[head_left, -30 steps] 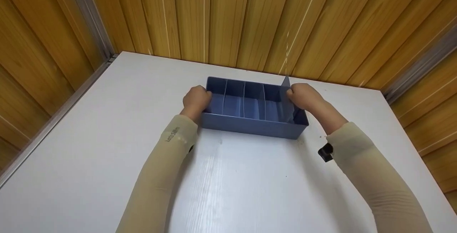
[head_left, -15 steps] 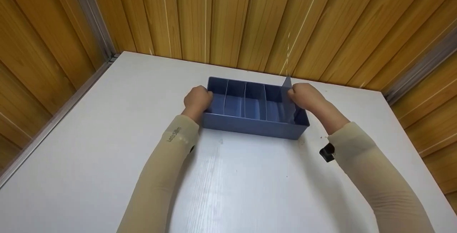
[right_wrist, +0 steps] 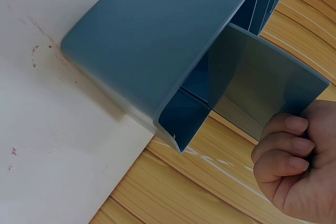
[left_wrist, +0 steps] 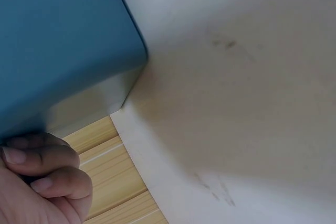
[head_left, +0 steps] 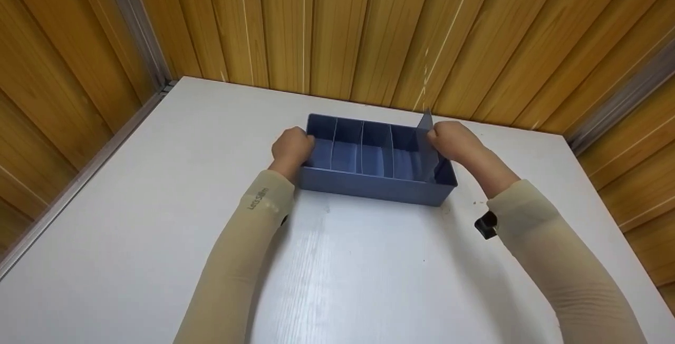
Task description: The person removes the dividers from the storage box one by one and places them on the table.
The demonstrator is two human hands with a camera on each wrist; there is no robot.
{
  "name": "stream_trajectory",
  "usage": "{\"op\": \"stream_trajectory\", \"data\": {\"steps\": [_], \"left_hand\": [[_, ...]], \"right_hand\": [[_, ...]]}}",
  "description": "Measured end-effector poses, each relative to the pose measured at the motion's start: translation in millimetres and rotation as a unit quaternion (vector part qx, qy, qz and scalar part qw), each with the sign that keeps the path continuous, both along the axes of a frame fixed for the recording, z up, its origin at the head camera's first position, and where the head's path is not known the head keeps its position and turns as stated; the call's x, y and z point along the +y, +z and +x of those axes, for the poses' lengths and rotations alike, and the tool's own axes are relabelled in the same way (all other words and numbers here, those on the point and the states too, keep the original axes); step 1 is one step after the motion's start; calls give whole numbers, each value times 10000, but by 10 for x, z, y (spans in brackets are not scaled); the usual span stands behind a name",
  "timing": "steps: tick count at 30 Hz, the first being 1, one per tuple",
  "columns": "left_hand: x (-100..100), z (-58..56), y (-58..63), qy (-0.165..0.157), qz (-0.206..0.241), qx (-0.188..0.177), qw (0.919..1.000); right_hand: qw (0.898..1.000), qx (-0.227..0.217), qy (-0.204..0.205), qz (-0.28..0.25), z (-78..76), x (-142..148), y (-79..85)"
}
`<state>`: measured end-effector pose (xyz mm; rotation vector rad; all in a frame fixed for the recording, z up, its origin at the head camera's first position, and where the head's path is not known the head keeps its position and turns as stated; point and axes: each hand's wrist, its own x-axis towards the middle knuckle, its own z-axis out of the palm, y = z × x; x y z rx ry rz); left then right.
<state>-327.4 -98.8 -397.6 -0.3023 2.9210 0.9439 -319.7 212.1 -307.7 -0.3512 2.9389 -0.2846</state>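
A blue-grey plastic storage bin [head_left: 372,188] with thin upright dividers sits near the back of the white table in the head view. My left hand [head_left: 292,150] grips its left end wall; in the left wrist view the curled fingers [left_wrist: 63,182] lie against the bin, and the thumb's hold is partly hidden. At the right end, my right hand [head_left: 456,141] pinches a loose divider panel [head_left: 426,146] by its edge. The right wrist view shows this panel [right_wrist: 268,77] tilted, its far corner sticking up above the rim and its lower part still inside the bin.
The white table [head_left: 369,270] carries a few small dark marks. Wood-patterned wall panels [head_left: 337,27] rise right behind its back edge, and a metal post [head_left: 132,22] stands in the back left corner.
My right hand has shifted slightly right and up with the divider, whose corner stands a little higher above the rim. The left hand and the bin stay nearly in place.
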Motion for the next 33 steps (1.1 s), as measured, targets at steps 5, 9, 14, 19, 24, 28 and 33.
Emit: {"op": "stream_trajectory", "data": {"steps": [5, 9, 14, 19, 24, 28, 33], "left_hand": [[0, 11, -5, -45, -32, 58, 10000], [-2, 18, -5, -48, -21, 104, 9999], [-1, 20, 2, -42, -1, 111, 9999], [-1, 19, 5, -34, 50, 95, 9999], [-2, 15, 0, -35, 101, 92, 9999], [-6, 18, -2, -25, 93, 108, 9999], [2, 24, 12, -25, 17, 48, 10000]], "right_hand": [[10000, 7, -45, 7, 25, 4, 15], [10000, -5, -60, 41, 34, -1, 36], [10000, -62, -61, 38, 34, 0, 57], [10000, -53, -63, 46, 34, 0, 70], [10000, 46, 2, 87, 36, 4, 89], [10000, 62, 34, 63, 42, -2, 107], [9999, 75, 99, 64, 50, -6, 132]]}}
